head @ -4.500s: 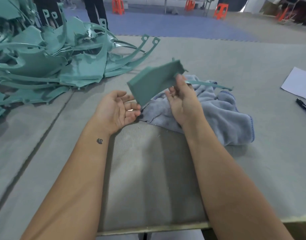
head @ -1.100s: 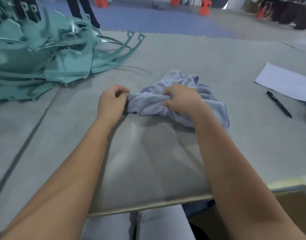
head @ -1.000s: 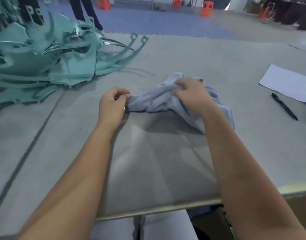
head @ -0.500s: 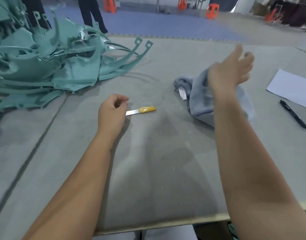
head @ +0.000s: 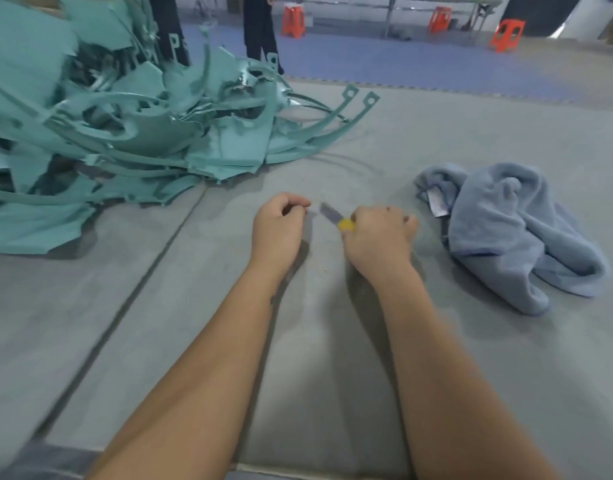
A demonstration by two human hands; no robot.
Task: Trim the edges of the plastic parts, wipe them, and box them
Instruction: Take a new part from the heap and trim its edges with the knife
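Note:
My right hand [head: 381, 237] is closed around a small knife [head: 334, 218] with a yellow handle; its grey blade points up and left toward my left hand [head: 279, 230]. My left hand rests on the grey mat as a loose fist, its thumb and forefinger pinched together close to the blade tip; whether they hold anything I cannot tell. A crumpled blue-grey cloth [head: 506, 230] lies to the right of my right hand, apart from it. A big heap of teal plastic parts [head: 125, 133] fills the left and far left of the table.
The grey padded table [head: 333, 341] has a seam [head: 142, 282] running diagonally on the left. A person's dark-trousered legs [head: 260, 29] stand beyond the heap. Orange stools [head: 506, 34] stand on the blue floor behind.
My right hand let go of the cloth, which now lies on the right, and came back to take up the knife. The left hand has barely moved.

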